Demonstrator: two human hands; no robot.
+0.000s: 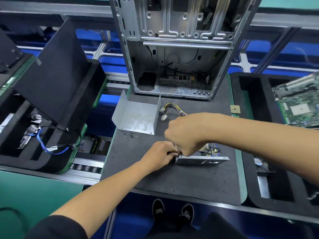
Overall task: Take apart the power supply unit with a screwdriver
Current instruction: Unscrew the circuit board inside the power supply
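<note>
The power supply unit [202,159] lies opened on the dark mat [172,180], its perforated metal wall facing me and its inner parts and wires partly hidden. My right hand [185,133] hovers curled over its left end, gripping something I cannot make out. My left hand [159,155] pinches wires at the unit's left corner. The removed grey metal cover [136,116] stands behind, with several small screws [128,133] in front of it. A bundle of coloured cables [172,109] with white plugs runs behind my right hand. No screwdriver is visible.
An empty computer case [174,49] stands upright at the mat's far edge. A CPU chip [235,109] lies at right. Black foam trays flank the mat: the left one [43,159] holds cables and parts, the right one [255,135] a motherboard [298,104].
</note>
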